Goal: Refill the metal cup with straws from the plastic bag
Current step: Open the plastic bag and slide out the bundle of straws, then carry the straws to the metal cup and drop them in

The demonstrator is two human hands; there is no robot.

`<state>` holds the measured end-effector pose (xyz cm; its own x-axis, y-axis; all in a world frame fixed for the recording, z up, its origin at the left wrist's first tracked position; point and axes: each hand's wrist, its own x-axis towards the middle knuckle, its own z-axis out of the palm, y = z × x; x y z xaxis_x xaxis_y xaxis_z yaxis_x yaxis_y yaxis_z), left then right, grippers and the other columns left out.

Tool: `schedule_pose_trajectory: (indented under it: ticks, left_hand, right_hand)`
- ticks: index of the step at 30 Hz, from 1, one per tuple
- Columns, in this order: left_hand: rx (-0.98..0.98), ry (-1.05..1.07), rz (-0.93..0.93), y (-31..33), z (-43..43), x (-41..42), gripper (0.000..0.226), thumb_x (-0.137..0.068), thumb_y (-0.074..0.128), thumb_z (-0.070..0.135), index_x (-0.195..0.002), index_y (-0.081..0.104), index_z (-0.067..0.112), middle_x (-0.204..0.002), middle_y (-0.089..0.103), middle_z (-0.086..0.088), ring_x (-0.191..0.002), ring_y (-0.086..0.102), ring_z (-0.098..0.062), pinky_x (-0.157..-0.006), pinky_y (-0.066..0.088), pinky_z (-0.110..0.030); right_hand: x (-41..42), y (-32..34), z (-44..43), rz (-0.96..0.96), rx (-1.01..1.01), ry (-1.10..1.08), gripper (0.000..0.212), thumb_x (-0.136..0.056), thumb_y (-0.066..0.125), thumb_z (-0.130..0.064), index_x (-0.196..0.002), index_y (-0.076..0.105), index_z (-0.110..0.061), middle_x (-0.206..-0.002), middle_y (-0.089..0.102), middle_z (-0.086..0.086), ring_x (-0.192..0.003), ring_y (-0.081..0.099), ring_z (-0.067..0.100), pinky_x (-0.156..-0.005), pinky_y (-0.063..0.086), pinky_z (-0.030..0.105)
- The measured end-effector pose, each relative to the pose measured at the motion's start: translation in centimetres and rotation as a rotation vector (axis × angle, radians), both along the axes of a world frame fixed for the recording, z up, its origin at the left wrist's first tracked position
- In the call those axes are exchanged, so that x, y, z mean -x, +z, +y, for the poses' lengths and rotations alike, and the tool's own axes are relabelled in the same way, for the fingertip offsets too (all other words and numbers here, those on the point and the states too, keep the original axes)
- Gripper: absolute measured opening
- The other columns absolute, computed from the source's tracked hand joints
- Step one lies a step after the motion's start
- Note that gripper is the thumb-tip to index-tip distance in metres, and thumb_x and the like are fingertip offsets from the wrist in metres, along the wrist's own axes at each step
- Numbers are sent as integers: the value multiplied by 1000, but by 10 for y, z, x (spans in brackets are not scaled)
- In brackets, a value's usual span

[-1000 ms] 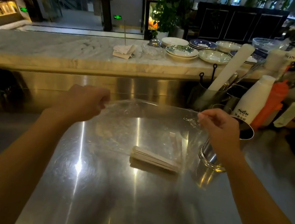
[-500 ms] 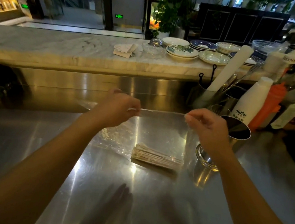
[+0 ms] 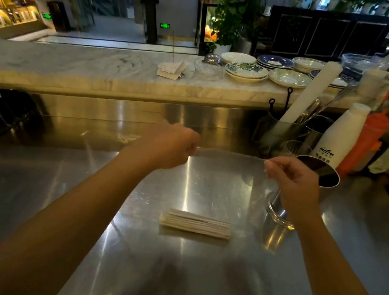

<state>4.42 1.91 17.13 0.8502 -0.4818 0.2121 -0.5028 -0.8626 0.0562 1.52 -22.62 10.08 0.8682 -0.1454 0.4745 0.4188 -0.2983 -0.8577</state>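
A clear plastic bag point(image 3: 222, 187) hangs between my two hands above the steel counter. My left hand point(image 3: 171, 148) pinches its top edge on the left, and my right hand point(image 3: 292, 181) pinches the top edge on the right. A bundle of paper-wrapped straws point(image 3: 195, 226) lies flat on the counter below, seemingly inside the bag's bottom. The metal cup point(image 3: 320, 173) stands tilted just behind my right hand, its dark mouth facing left; the hand hides part of its body.
A white bottle point(image 3: 339, 135), an orange bottle point(image 3: 365, 141) and a utensil holder with a white roll point(image 3: 309, 97) stand at the back right. Stacked plates point(image 3: 245, 71) sit on the marble ledge point(image 3: 76, 66). The steel counter point(image 3: 172, 279) spreads in front.
My left hand has moved right, toward the right hand, narrowing the bag's opening. The bag now hangs straighter, and the straw bundle still lies on the counter.
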Motion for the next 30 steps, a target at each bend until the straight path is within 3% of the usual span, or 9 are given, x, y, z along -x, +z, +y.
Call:
schedule_pose_trajectory:
  ticks: [3, 7, 10, 13, 15, 18, 24, 27, 30]
  left_hand:
    - [16, -43, 59, -6, -9, 1, 23, -87, 56, 35, -105, 56, 20, -99, 64, -1, -91, 59, -20, -85, 42, -39]
    - [26, -138, 53, -12, -25, -1, 18, -91, 52, 31, -102, 59, 19, -96, 66, -3, -79, 56, -15, -70, 40, -28]
    - [-4, -154, 52, -13, -34, -6, 17, -92, 49, 29, -97, 60, 18, -89, 66, -2, -75, 56, -14, -66, 36, -26]
    - [-41, -154, 144, -12, -38, -14, 13, -92, 51, 27, -97, 58, 18, -89, 63, -1, -76, 57, -14, -65, 42, -25]
    - [-47, -162, 223, -11, -37, -19, 8, -91, 53, 24, -94, 57, 19, -81, 57, 6, -68, 51, -6, -59, 37, -20]
    - [-12, -164, 271, -5, -38, -27, 5, -89, 55, 21, -86, 58, 21, -80, 59, 5, -69, 53, -6, -59, 37, -22]
    - [42, -165, 205, 41, -47, -36, 29, -87, 57, 21, -65, 45, 37, -74, 53, 12, -76, 55, -13, -69, 46, -30]
    - [52, -217, 166, 73, -53, -39, 20, -88, 56, 21, -70, 52, 30, -77, 54, 10, -78, 55, -14, -73, 44, -30]
    - [73, -282, 117, 102, -60, -43, 8, -88, 56, 17, -83, 61, 14, -76, 59, 4, -76, 59, -14, -74, 45, -28]
  right_hand:
    - [0, -6, 3, -8, -23, 18, 16, -84, 60, -11, -79, 62, -27, -73, 62, -4, -68, 59, 1, -66, 49, 10]
    - [1, -16, -1, 25, -49, 9, 10, -80, 63, -20, -89, 61, -23, -79, 63, -2, -73, 61, 10, -67, 52, 14]
    - [5, -26, -7, 151, -78, 54, 30, -72, 65, -31, -99, 57, -22, -84, 62, 2, -76, 62, 12, -67, 54, 18]
    - [12, -45, -12, 320, -109, 131, 30, -72, 67, -22, -100, 56, -19, -91, 63, 5, -87, 64, 20, -75, 55, 28]
    - [17, -60, -16, 417, -43, 139, 27, -76, 67, -15, -102, 58, -15, -97, 64, 7, -93, 62, 22, -82, 53, 35]
    - [23, -76, -17, 496, 73, 156, 23, -77, 68, -12, -99, 61, -17, -95, 64, 2, -91, 60, 17, -78, 50, 26]
    - [24, -85, -20, 496, -3, 71, 18, -78, 67, -12, -94, 63, -19, -94, 64, -3, -89, 59, 8, -69, 46, 16]
    - [21, -80, -23, 443, -67, 46, 19, -78, 67, -12, -89, 63, -28, -94, 63, -12, -89, 59, 4, -69, 45, 15]
    - [19, -70, -26, 335, -211, 16, 25, -77, 66, -6, -81, 67, -30, -79, 70, -14, -77, 64, -1, -61, 49, 10]
